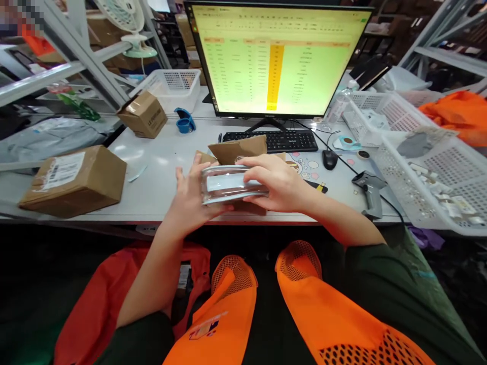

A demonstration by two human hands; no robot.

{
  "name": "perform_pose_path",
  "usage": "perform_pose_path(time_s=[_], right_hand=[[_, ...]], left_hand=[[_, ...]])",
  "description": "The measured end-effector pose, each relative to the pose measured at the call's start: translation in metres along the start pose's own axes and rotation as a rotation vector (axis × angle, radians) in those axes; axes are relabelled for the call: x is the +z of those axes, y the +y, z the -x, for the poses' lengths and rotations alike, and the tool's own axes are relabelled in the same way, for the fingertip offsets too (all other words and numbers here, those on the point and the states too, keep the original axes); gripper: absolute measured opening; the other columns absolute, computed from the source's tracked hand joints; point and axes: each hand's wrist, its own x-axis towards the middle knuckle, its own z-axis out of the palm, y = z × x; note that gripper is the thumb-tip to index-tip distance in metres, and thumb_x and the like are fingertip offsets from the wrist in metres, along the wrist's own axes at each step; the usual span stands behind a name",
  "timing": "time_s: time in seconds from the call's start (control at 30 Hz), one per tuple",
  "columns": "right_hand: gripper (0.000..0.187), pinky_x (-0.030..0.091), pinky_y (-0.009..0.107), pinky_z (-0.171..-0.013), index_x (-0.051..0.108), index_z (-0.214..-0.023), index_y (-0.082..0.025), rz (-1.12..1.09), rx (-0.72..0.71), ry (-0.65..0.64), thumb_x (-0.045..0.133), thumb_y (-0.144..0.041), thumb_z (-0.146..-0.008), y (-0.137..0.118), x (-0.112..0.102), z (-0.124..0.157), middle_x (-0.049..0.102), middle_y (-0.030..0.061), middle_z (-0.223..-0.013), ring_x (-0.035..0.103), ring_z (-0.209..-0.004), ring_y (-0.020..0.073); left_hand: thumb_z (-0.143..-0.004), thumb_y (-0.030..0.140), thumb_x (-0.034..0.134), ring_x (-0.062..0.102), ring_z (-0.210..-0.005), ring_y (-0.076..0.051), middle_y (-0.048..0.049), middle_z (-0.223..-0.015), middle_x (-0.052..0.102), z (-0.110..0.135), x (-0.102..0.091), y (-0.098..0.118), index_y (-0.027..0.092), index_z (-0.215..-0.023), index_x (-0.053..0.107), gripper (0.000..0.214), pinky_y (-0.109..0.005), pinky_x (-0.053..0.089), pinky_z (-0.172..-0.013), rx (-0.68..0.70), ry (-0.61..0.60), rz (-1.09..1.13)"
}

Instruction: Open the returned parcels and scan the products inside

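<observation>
Between my two hands is a clear, glossy, box-shaped container (224,183) with a whitish panel and pale edges; its exact kind does not show. My left hand (187,198) grips its left end, thumb low along the near side and the other fingers partly raised and blurred. Curled over the right end and top is my right hand (279,181), its fingertips pressed on the container. Directly behind and below it, an open cardboard box (241,147) has its flaps up. The box's inside is mostly hidden by my hands and the container.
A taped carton (81,177) and a smaller box (146,115) stand left, near a blue tape dispenser (185,121). Behind are a keyboard (281,141) and monitor (274,61). A mouse (329,159), barcode scanner (371,192) and white basket (429,197) lie right.
</observation>
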Motion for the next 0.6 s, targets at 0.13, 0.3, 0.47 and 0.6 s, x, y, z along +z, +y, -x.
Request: perform_pose_path(time_s=[0.13,0.3,0.47,0.6], right_hand=[[0.047,0.034,0.058,-0.127,0.058,-0.141,-0.026,-0.09,0.002,0.127,0.06,-0.057,-0.105,0.015,-0.013,-0.01,0.051,0.0105,-0.161,0.044,-0.154,0.0329],[0.074,0.03,0.062,-0.131,0.053,-0.153,-0.024,-0.163,0.513,0.331,0.063,-0.071,-0.097,0.088,-0.002,0.022,0.048,0.0144,-0.165,0.04,-0.157,0.0382],[0.06,0.064,0.045,-0.087,0.073,-0.122,-0.02,-0.688,1.062,-0.113,0.087,-0.06,-0.078,0.141,0.018,0.036,0.076,0.0166,-0.127,0.075,-0.106,0.0328],[0.041,0.052,0.029,-0.057,0.074,-0.091,-0.018,-0.868,1.117,-0.207,0.098,-0.038,-0.064,0.131,0.024,0.031,0.079,0.0122,-0.091,0.071,-0.07,0.0224]], left_hand=[[-0.046,0.059,0.106,0.072,-0.111,-0.03,-0.0096,-0.121,0.072,-0.011,0.02,-0.025,0.022,-0.121,0.062,0.095,-0.045,0.058,-0.103,-0.086,0.316,0.586],[-0.053,0.058,0.103,0.067,-0.124,-0.026,-0.0009,-0.118,0.074,0.01,0.031,-0.041,0.024,-0.116,0.062,0.083,-0.043,0.048,-0.117,-0.085,0.718,0.908],[-0.069,0.083,0.079,0.043,-0.155,-0.035,-0.0001,-0.144,0.069,0.047,0.041,-0.027,0.03,-0.115,0.071,0.071,-0.053,0.037,-0.129,-0.327,0.638,1.126],[-0.06,0.086,0.082,0.038,-0.158,-0.039,-0.0014,-0.149,0.065,0.063,0.052,-0.015,0.034,-0.122,0.071,0.082,-0.058,0.035,-0.13,-0.472,0.528,1.178]])
